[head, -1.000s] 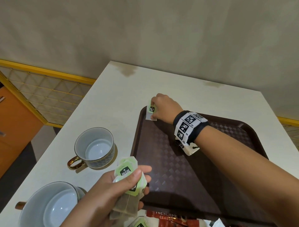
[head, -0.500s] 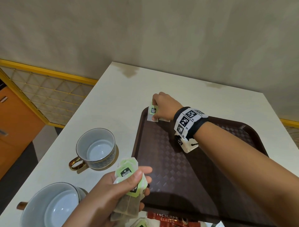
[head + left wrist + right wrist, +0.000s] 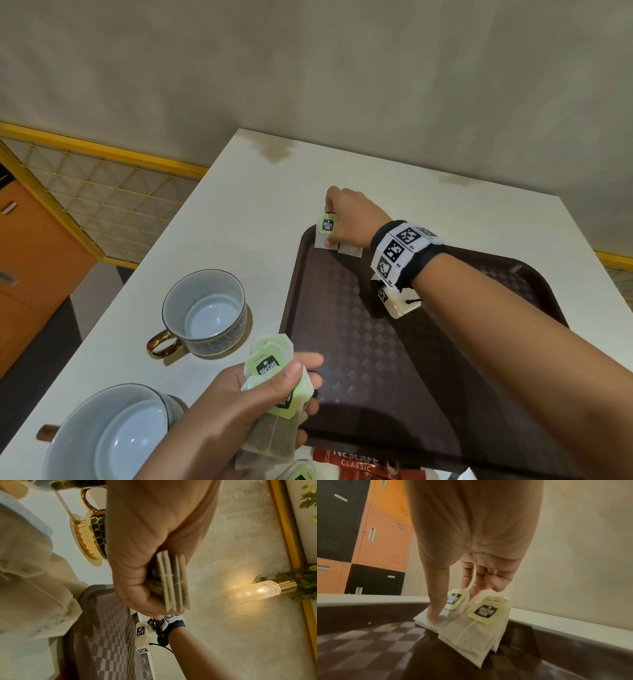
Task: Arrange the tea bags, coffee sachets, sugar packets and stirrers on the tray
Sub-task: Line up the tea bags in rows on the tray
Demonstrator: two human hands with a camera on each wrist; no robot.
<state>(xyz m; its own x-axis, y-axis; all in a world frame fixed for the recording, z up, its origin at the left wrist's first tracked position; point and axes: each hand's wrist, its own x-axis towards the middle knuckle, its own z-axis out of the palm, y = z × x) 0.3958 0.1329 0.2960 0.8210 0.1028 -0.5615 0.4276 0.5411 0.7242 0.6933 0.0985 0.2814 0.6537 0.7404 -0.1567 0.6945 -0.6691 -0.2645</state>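
A brown tray point(image 3: 359, 342) lies on the white table. In its far left corner two tea bags lean against the rim, side by side. My right hand point(image 3: 334, 222) pinches the left tea bag point(image 3: 320, 240) point(image 3: 453, 600), thumb low on the bag and index finger at the top of its green tag. The other tea bag point(image 3: 350, 249) point(image 3: 476, 635) stands free just to its right. By the tray's near left corner my left hand point(image 3: 274, 387) grips a bundle of several tea bags point(image 3: 270, 366) point(image 3: 173, 582) with green tags.
Two empty cups point(image 3: 205, 308) point(image 3: 113, 435) stand left of the tray. Red Nescafe sachets point(image 3: 356, 464) lie at the table's near edge. A thin white stick point(image 3: 64, 503) lies by a gold-rimmed saucer. The wall runs behind the table.
My right hand has set its tea bag down against the far left rim, and a second bag now shows beside it. My left hand has kept its bundle still.
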